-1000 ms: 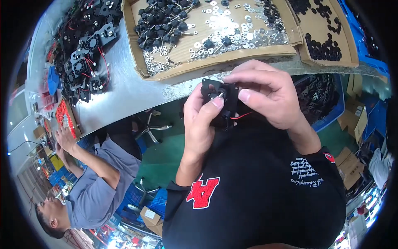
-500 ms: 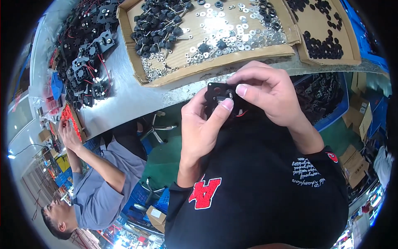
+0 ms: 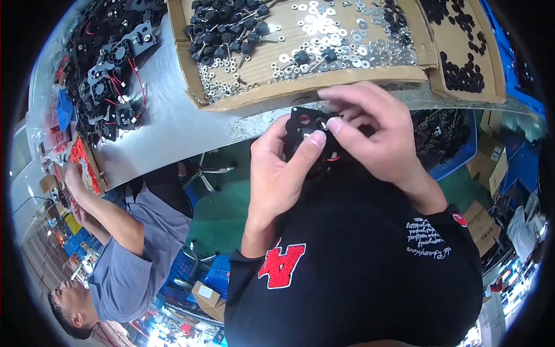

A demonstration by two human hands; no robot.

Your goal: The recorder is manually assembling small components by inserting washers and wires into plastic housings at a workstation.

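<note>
A black plate with round holes (image 3: 304, 120) is gripped in my left hand (image 3: 274, 173), the thumb pressed on its face and the fingers behind it. Below the thumb a short red wire shows at the plate's lower part. My right hand (image 3: 384, 139) is at the plate's right edge, its thumb tip against a small metal stud (image 3: 324, 125). The right forefinger stretches out above the plate, and the other fingers are bent in. What they pinch, if anything, is hidden.
Beyond my hands a cardboard tray (image 3: 324, 77) holds black knobs with screws, nuts and washers. Another cardboard tray (image 3: 491, 87) holds black rings. Black fan-holed assemblies (image 3: 113, 75) lie on the metal table at left. A co-worker (image 3: 139, 248) reaches into red parts. A blue crate (image 3: 462, 159) stands below the table edge.
The view has shifted slightly. My right forefinger has lifted and the right fingers have moved about the stud. The plate stays in my left hand. The co-worker's hands have moved.
</note>
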